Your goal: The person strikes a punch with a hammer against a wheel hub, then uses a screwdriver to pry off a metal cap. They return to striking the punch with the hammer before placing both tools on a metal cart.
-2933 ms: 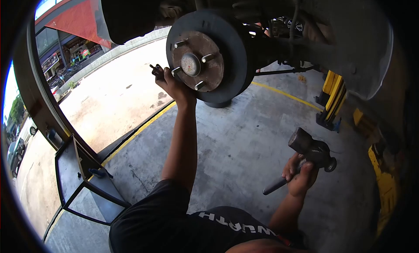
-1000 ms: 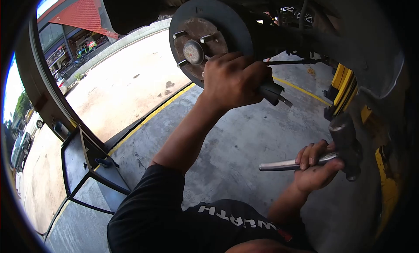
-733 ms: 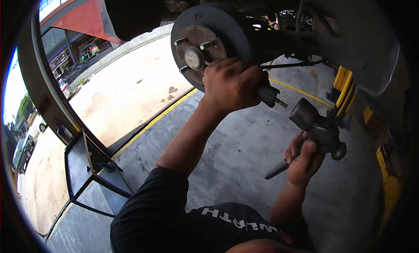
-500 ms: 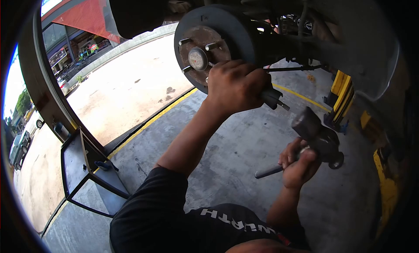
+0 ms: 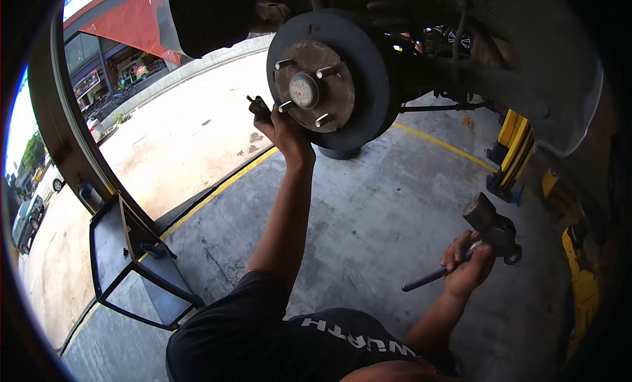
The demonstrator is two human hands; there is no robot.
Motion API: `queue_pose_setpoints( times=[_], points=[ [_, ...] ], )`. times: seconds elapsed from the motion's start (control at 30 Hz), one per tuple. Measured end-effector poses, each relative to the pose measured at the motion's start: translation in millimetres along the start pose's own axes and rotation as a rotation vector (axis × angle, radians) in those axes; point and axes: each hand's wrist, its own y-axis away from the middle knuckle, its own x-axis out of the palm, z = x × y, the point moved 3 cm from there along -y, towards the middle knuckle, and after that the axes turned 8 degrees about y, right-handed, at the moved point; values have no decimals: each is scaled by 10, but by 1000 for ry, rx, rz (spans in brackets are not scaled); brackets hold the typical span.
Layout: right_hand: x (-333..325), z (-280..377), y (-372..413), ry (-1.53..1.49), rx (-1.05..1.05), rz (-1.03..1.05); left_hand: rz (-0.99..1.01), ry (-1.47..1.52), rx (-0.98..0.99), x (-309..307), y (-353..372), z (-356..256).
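A round dark brake drum [image 5: 368,85] hangs under the raised vehicle, with a rusty hub face [image 5: 329,95], several bare wheel studs and a domed centre cap [image 5: 304,90]. My left hand [image 5: 289,135] is at the drum's lower left edge. Its fingers are closed around a dark tool [image 5: 258,107] whose thin tip points up and away; the rest of it is covered by the hand. Low on the right, my right hand [image 5: 466,263] grips a heavy hammer [image 5: 497,230] close to its head, the handle pointing down to the left, apart from the drum.
Vehicle underside parts fill the top right. Yellow lift arms [image 5: 510,148] stand to the right. On the left are a post [image 5: 82,125] and a black-framed stand [image 5: 141,270]. A yellow line crosses the grey floor [image 5: 362,230]; a bright yard lies beyond.
My left hand has moved left with the dark tool, from the drum's lower right to its lower left edge. The hammer in my right hand has shifted slightly right and down.
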Motion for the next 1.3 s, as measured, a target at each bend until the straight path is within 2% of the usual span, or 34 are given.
queue_pose_setpoints(
  times=[0.07, 0.13, 0.2, 0.23, 0.27, 0.3, 0.33, 0.4, 0.47, 0.53, 0.57, 0.67, 0.77, 1.3],
  points=[
    [35, 37, 6, 22, 2, 3, -37, 89, -75, 57, -72, 58],
    [49, 57, -2, 52, -26, 32, 59, 58, 60, 32, -187, 75],
    [-20, -25, 42, 39, -1, 29, 165, -120, 300, -26, -490, 55],
    [-24, -45, 46, 46, 21, 19, 189, -280, 417, -12, -611, -51],
    [-40, -53, 50, 51, 40, 10, 216, -361, 449, 38, -716, -193],
    [-45, -51, 51, 33, 46, 28, 273, -304, 469, 44, -856, -336],
    [-35, -34, 35, 24, 37, 63, 257, -341, 581, 227, -738, -664],
    [-1, 21, 49, 6, 20, 131, 442, -320, 664, 350, -483, -994],
    [43, 31, 56, 2, 32, 101, 850, -484, 716, 652, 176, -1251],
    [82, 10, 50, 8, 50, 73, 1188, -613, 985, 930, 757, -1270],
    [59, -43, 47, -11, 59, 80, 1249, -614, 1038, 1016, 1004, -1237],
    [91, -8, 38, -43, 63, 122, 1240, -634, 1075, 1228, 1169, -929],
    [95, 19, 36, -42, 23, 170, 1235, -824, 992, 1330, 1049, -796],
    [18, -69, 85, 40, 82, 127, 1073, -724, 1083, 1313, 862, -713]
  ],
)
